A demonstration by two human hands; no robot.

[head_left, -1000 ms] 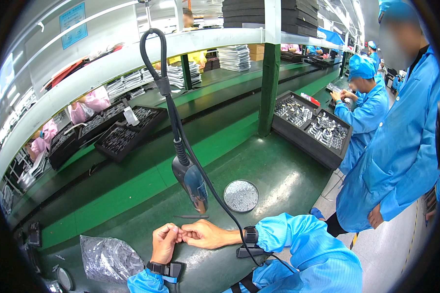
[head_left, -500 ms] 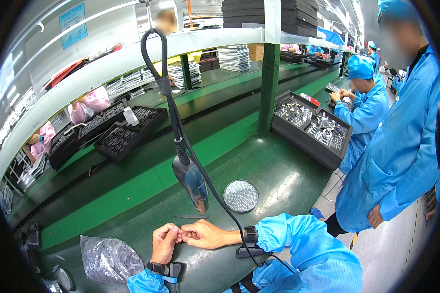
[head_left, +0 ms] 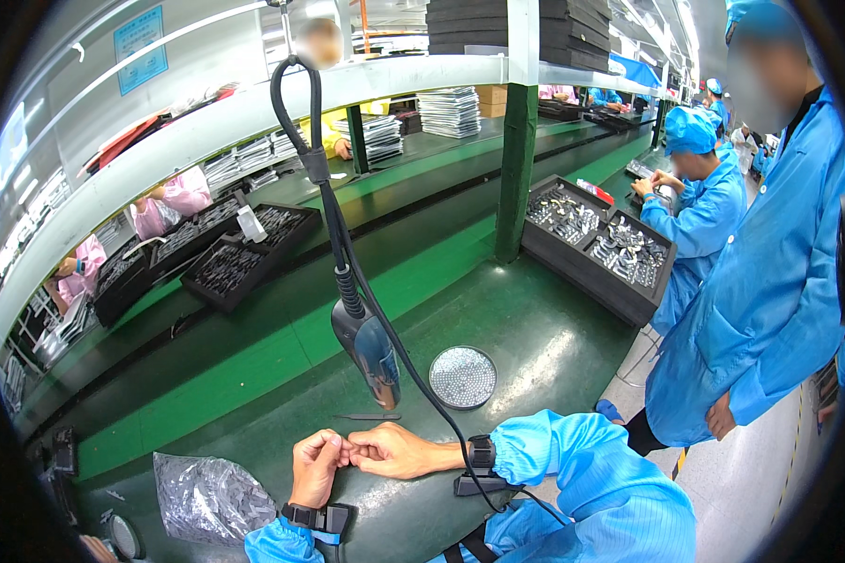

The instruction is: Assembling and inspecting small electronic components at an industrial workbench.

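Observation:
My left hand (head_left: 315,464) and my right hand (head_left: 391,450) meet fingertip to fingertip above the green bench. Both are closed in a pinch; whatever lies between the fingers is too small or hidden to make out. Just beyond them lies a pair of dark tweezers (head_left: 367,416). A dark handheld tool (head_left: 366,352) hangs from a cable loop above the tweezers. To its right sits a round dish (head_left: 463,376) full of small shiny round pieces. Beside my left wrist rests a clear plastic bag (head_left: 211,499) holding many small grey-black strips.
A black foam tray (head_left: 599,239) of small metal parts stands at the bench's right. Other dark trays (head_left: 252,251) lie across the bench. A green post (head_left: 516,174) rises from it. A cable passes over my right wrist. A co-worker in blue (head_left: 746,281) stands at right.
My hands stay in nearly the same place. Across the bench, a person in yellow has come further into view with a hand by the stacked sheets. Fingers now show at the lower left edge.

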